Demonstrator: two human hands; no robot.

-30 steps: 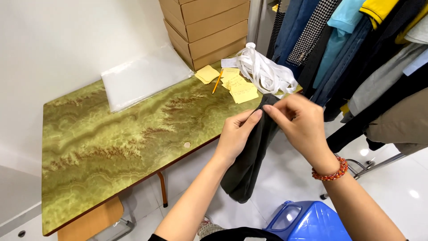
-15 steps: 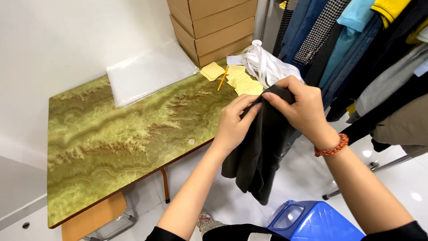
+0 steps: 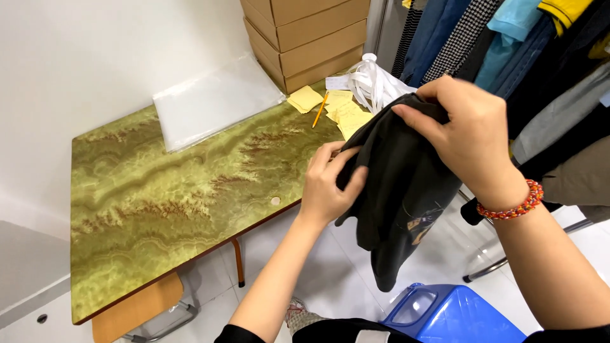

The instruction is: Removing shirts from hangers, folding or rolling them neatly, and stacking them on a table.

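Gripping a dark garment (image 3: 397, 184), left hand (image 3: 327, 190) and right hand (image 3: 467, 136) both closed.

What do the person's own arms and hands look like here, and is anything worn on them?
Both forearms are bare, no gloves. The right hand has a beaded bracelet at the wrist, red with a few coloured beads. The left hand wears nothing visible. Dark sleeve edges show near the bottom.

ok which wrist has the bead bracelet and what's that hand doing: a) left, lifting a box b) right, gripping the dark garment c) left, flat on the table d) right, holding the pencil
b: the red bead bracelet sits on the right hand wrist, and that hand grips the top of the dark garment, while the left hand holds its edge lower down.
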